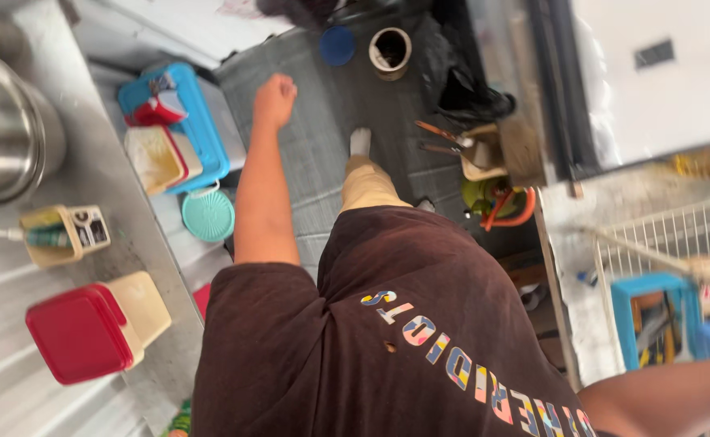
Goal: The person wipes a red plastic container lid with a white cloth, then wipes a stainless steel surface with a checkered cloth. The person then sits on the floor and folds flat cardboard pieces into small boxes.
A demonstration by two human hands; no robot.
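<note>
I look down along my brown printed shirt (387, 340) and tan trouser leg (367, 184) to a grey floor mat (322, 121). My left arm hangs out in front, and my left hand (275, 98) is curled into a fist with nothing in it, above the mat and next to a blue crate (206, 129). The crate holds a cream tub (154, 157) and a red item (159, 108). Only my right forearm (662, 398) shows, at the bottom right; the hand is out of frame.
A steel counter (15, 283) on the left carries a big metal pot (3, 129), a tan holder (59, 233) and a red-lidded cream box (96, 328). A teal lid (207, 215) lies below. A white wire rack (670, 235) with a blue box (654, 320) stands right.
</note>
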